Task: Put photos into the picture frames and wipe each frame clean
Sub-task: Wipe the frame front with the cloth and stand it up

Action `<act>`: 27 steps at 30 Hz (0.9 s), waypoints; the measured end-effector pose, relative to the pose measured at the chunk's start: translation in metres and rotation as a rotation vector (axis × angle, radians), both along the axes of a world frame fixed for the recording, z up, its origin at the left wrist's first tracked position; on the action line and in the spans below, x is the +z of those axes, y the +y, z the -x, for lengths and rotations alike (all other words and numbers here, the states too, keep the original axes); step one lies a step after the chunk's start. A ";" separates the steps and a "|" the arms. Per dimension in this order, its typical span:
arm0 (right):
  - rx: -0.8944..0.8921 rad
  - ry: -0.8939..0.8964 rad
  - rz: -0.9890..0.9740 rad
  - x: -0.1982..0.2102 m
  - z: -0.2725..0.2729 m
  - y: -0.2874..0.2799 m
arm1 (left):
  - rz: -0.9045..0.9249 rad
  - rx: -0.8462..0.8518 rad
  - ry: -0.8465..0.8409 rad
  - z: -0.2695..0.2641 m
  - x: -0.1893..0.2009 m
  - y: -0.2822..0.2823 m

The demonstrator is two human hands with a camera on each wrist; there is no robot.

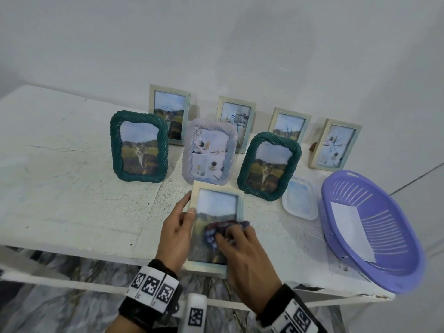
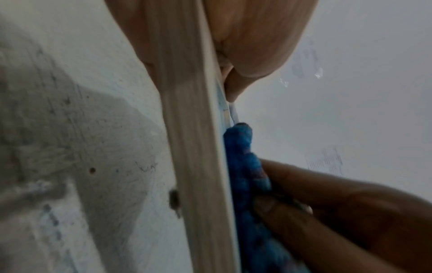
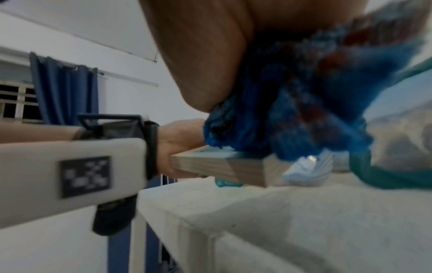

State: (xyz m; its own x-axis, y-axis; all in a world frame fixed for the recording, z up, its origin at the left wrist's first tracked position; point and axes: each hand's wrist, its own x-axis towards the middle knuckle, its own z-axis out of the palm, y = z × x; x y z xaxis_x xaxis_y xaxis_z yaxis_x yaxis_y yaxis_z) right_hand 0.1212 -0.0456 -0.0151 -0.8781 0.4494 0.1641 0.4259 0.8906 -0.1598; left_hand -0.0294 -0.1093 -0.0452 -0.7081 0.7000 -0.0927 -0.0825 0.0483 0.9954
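Plain grey-white wall [image 1: 240, 44] fills upper half of head view. White painted table [image 1: 60, 188], scuffed and scratched, below it. Marbled grey floor [image 1: 60, 308] at bottom left. Right wrist view, left edge: blue curtain [image 3: 63, 88] beside barred window [image 3: 16, 103].

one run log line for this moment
step: wiping | left hand: holds pale frame | right hand: presses blue cloth on glass

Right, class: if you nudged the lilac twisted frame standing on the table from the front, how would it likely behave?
The lilac frame stands nearly upright on a narrow base, so it would probably tip backwards rather than slide. It looks like thin plastic, so likely light. The table looks rough, which may resist sliding.
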 end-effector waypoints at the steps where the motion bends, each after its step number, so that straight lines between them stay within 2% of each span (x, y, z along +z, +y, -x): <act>1: 0.005 -0.020 0.012 0.000 -0.003 0.000 | -0.003 0.004 0.005 0.002 -0.001 -0.001; 5: -0.188 -0.032 -0.029 0.006 0.010 0.030 | -0.025 -0.025 0.045 -0.002 0.004 -0.001; 7: -0.218 -0.014 -0.037 0.011 0.016 0.033 | -0.024 -0.030 0.068 -0.003 0.007 0.001; 13: -0.011 -0.043 0.098 -0.002 -0.001 -0.003 | 0.001 0.001 0.053 0.006 0.001 -0.005; 19: -0.154 0.103 0.020 0.010 0.032 0.033 | -0.034 -0.052 0.099 -0.003 0.005 -0.003; 21: -0.088 0.122 0.019 0.010 0.033 0.024 | -0.056 -0.051 0.082 0.000 0.005 -0.004; 25: 0.153 0.159 0.060 0.009 0.018 0.012 | -0.080 -0.037 0.030 0.005 0.001 -0.006; 27: 0.140 0.227 0.033 0.009 0.021 0.026 | -0.087 -0.044 0.043 0.003 0.001 -0.006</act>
